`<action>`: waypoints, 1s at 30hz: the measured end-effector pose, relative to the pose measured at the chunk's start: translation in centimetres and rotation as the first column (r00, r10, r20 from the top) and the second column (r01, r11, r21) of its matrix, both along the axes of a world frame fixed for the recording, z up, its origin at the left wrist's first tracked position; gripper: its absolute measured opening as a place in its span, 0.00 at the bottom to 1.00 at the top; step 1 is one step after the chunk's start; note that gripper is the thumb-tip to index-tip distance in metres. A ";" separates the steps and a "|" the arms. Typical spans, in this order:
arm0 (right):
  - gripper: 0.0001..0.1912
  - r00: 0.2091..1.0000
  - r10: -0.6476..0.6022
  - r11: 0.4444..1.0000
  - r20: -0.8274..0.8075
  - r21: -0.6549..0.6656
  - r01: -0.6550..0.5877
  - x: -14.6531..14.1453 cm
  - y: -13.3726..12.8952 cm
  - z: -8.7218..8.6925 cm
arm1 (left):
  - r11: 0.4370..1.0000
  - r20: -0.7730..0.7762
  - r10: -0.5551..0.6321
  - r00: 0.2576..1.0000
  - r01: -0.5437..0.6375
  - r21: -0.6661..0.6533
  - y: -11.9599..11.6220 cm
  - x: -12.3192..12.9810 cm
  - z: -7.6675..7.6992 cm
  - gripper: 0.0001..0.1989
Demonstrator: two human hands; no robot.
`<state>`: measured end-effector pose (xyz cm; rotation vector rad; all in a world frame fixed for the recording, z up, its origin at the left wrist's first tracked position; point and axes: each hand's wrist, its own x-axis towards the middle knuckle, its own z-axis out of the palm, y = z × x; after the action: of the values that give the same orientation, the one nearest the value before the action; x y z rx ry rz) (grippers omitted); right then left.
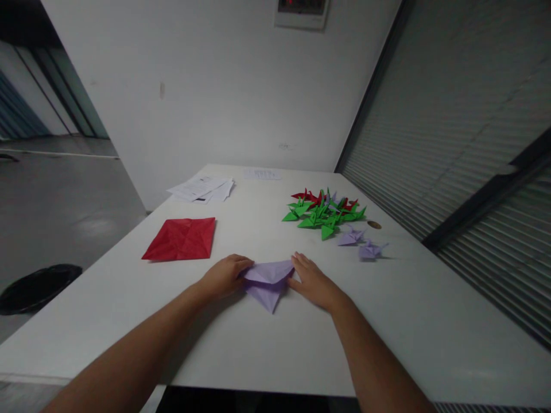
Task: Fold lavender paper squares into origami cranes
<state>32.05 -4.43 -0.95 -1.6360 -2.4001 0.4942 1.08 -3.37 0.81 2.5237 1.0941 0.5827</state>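
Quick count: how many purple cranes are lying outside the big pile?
2. One purple crane lies just in front of the pile; the second crane is nearer and farther right. Purple paper also shows within the pile, partly hidden.

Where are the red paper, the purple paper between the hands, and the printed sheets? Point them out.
Red paper [181, 240], head view: creased middle.
Purple paper [269, 272], head view: upper flap.
Printed sheets [200, 187], head view: middle of the top sheet.

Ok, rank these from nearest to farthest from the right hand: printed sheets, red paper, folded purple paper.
1. Folded purple paper: touching the right hand, on its left.
2. Red paper: left side.
3. Printed sheets: left, beyond the red paper.
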 end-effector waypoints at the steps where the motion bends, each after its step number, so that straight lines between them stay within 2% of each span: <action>1: 0.43 1.000 0.000 1.000 -0.015 -0.007 0.000 0.0 0.0 -0.1 | 1.000 0.027 0.010 1.000 -0.010 -0.010 0.1 0.0 -0.1 0.23; 5: 0.44 0.983 -0.058 0.998 -0.174 -0.016 0.057 -0.2 0.2 -0.6 | 0.992 0.184 0.101 0.978 -0.085 -0.094 0.6 -0.1 -0.4 0.17; 8: 0.44 0.910 -0.168 0.984 -0.380 -0.008 0.178 -0.8 0.7 -1.1 | 0.959 0.336 0.255 0.907 -0.192 -0.209 0.9 -0.1 -0.6 0.10; 9: 0.44 0.866 -0.205 0.973 -0.456 0.000 0.230 -1.1 0.9 -1.4 | 0.935 0.401 0.326 0.856 -0.229 -0.271 1.0 0.0 -0.7 0.09; 12: 0.45 0.701 -0.261 0.945 -0.663 -0.028 0.325 -2.2 1.4 -1.8 | 0.851 0.530 0.500 0.685 -0.273 -0.449 1.3 0.0 -1.2 0.16; 15: 0.41 0.489 -0.341 0.935 -0.803 -0.234 0.267 -3.2 1.4 -1.6 | 0.814 0.576 0.560 0.596 -0.265 -0.517 1.5 -0.1 -1.5 0.17; 17: 0.37 0.416 -0.375 0.927 -0.828 -0.330 0.179 -3.6 1.0 -1.0 | 0.799 0.606 0.581 0.543 -0.239 -0.552 1.5 0.0 -1.5 0.17; 19: 0.31 0.378 -0.396 0.916 -0.837 -0.388 0.100 -3.9 0.5 -0.3 | 0.791 0.634 0.589 0.501 -0.197 -0.579 1.4 0.3 -1.4 0.17; 22: 0.25 0.359 -0.421 0.892 -0.833 -0.452 -0.002 -4.2 -0.2 0.6 | 0.757 0.693 0.616 0.374 -0.038 -0.653 1.1 1.0 -0.9 0.17; 25: 0.23 0.360 -0.438 0.884 -0.824 -0.467 0.005 -4.4 -0.4 0.9 | 0.697 0.707 0.670 0.227 0.136 -0.704 0.8 1.6 -0.4 0.18; 30: 0.20 0.332 -0.450 0.889 -0.829 -0.451 0.079 -4.8 -0.3 0.8 | 0.631 0.664 0.727 0.176 0.211 -0.747 0.7 1.9 -0.2 0.15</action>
<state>27.30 -4.71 -0.16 -1.2284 -1.1667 1.3749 2.97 -2.62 0.64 0.7417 0.9222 1.2805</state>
